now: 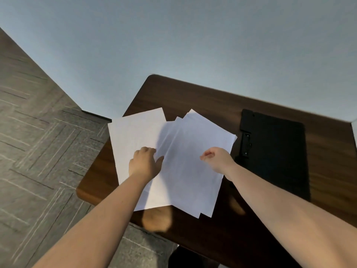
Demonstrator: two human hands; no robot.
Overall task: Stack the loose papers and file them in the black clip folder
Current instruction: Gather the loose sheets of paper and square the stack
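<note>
On a dark wooden table (193,97) lie several loose white papers (185,171), fanned out and overlapping rather than squared up; at least 3 sheets show, their corners poking out at different angles near the far edge. One sheet (133,132) sits furthest left, its left edge hanging a little past the table's side over the grey patterned carpet (38,142). The left hand (144,163) rests palm down on that sheet, fingers curled under at the tips and thumb spread toward the overlapping pile, pressing on the paper rather than gripping it. The right hand (216,158) hovers over the right side of the pile in a loose fist, fingers curled in; whether it pinches a sheet's edge cannot be told. The black clip folder (274,151) lies flat just beside the papers on the right, its clip along the side nearest them.
</note>
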